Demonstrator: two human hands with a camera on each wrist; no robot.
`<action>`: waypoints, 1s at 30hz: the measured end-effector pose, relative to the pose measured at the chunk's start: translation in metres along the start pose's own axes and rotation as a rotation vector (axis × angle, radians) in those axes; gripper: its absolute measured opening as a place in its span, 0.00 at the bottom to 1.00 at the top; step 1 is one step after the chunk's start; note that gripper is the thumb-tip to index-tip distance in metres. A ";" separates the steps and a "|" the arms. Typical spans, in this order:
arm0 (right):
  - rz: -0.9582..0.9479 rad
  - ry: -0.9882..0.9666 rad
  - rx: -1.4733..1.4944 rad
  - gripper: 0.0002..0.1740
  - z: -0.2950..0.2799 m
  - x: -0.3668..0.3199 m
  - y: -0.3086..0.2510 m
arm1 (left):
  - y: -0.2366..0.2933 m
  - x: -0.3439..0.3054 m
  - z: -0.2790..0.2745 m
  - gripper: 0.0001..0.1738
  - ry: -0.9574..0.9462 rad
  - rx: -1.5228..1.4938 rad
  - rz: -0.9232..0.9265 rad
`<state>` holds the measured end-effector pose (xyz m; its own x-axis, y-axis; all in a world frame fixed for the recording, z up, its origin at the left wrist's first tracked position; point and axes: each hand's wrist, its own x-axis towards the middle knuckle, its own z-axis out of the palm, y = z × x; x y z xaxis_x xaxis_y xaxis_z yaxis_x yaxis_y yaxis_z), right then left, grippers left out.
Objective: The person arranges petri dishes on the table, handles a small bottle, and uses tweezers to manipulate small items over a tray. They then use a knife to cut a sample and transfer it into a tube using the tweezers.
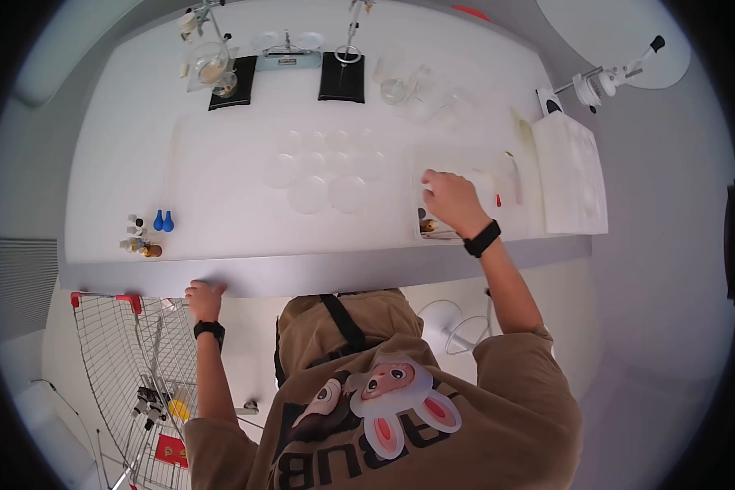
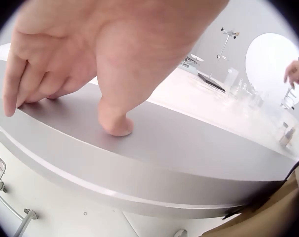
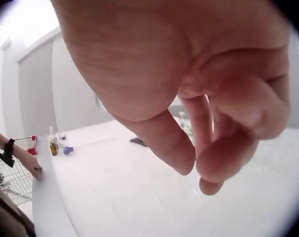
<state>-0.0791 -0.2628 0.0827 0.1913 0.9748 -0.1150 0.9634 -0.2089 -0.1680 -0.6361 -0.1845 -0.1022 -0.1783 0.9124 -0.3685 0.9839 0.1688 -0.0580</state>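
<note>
My left hand (image 1: pixel 205 300) rests on the grey front edge (image 2: pixel 154 138) of the table, fingertips and thumb touching it. My right hand (image 1: pixel 452 201) hovers over the right part of the table, above a clear tray (image 1: pixel 417 235). Its fingers (image 3: pixel 228 158) hang loosely bent, thumb and forefinger tips close together, with nothing visible between them. Brown bottles (image 1: pixel 428 225) lie in the tray's near corner, partly covered by this hand. A small red item (image 1: pixel 499 200) is to the hand's right. Several clear round dishes (image 1: pixel 309 194) are spread to its left.
Two blue rubber bulbs (image 1: pixel 163 220) and small bottles (image 1: pixel 152 251) stand at the left. Behind are stands on black bases (image 1: pixel 341 82), a blue balance (image 1: pixel 289 60) and clear glassware (image 1: pixel 394 91). A white box (image 1: pixel 576 175) is far right; a wire cart (image 1: pixel 110 343) stands below left.
</note>
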 end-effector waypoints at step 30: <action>0.022 0.077 0.042 0.08 0.021 -0.042 0.035 | -0.001 -0.013 0.017 0.37 0.454 -0.374 0.084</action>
<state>-0.0574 -0.3129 0.0617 0.2278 0.9727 -0.0440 0.9503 -0.2319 -0.2076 -0.6342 -0.2031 -0.1135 -0.1668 0.9827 0.0807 0.9396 0.1336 0.3151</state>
